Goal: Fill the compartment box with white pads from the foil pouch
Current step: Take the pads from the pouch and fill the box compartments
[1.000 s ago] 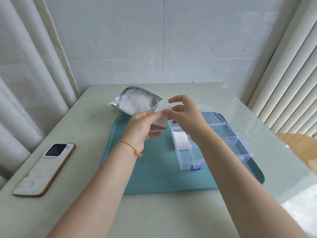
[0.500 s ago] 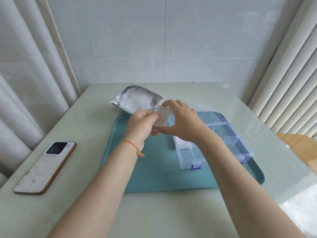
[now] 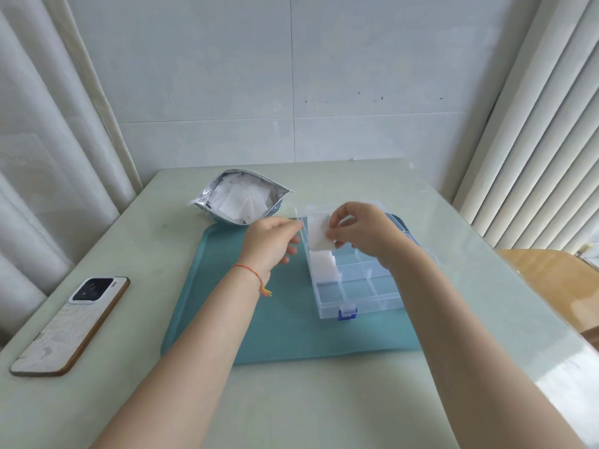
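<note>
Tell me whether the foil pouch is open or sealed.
Open. The foil pouch lies on the table with its mouth spread wide, and loose white pads show inside it.

Right hand (image 3: 363,234) hides the compartment box's (image 3: 356,286) far cells.

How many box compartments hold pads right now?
1: the clear plastic compartment box has white square pads only in a left-column cell. The right hand hides the far cells, so more may be filled.
</note>
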Motion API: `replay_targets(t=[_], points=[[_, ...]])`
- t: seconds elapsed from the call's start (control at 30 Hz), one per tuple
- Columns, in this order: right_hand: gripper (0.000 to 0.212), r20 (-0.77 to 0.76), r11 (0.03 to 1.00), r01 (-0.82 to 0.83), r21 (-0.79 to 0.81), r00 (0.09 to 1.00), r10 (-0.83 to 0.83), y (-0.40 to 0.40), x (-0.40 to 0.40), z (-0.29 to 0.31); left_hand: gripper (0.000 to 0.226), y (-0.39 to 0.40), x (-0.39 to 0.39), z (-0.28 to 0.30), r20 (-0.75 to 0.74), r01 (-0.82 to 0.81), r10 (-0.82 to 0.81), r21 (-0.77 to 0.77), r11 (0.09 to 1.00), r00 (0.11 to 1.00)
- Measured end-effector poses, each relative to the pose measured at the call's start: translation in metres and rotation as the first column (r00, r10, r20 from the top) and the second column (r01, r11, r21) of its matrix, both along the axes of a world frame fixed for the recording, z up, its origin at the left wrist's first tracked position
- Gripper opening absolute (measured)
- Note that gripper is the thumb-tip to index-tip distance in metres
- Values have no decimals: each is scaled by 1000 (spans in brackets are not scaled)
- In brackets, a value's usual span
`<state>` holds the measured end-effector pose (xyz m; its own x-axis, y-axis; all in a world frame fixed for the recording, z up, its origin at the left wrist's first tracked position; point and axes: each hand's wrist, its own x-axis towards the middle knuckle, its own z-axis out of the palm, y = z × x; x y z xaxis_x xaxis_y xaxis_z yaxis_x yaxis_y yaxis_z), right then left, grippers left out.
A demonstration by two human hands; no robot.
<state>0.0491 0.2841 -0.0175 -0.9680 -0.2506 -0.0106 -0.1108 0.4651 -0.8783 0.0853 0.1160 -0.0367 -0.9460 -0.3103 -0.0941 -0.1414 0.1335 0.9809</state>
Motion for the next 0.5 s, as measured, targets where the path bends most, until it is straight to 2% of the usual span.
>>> replay_targets(t=[0.07, 0.13, 0.37, 0.43, 0.5], points=[[7, 48, 994, -20, 104, 999, 15, 4, -2, -5, 4, 1, 0, -7, 51, 30, -24, -129, 991, 998], [8, 57, 981, -43, 192, 998, 33, 4, -3, -9, 7, 4, 0, -14, 90, 74, -56, -216, 974, 994], [11, 64, 921, -135, 367, 991, 119, -3, -9, -18, 13, 3, -3, -22, 53, 100, -87, -361, 927, 995], [11, 49, 908, -132, 396, 991, 123, -3, -11, -22, 13, 3, -5, -22, 56, 140, -129, -439, 888, 990], [11, 45, 893, -141, 427, 990, 135, -3, -12, -24, 13, 5, -5, -19, 88, 204, -189, -602, 772, 978]])
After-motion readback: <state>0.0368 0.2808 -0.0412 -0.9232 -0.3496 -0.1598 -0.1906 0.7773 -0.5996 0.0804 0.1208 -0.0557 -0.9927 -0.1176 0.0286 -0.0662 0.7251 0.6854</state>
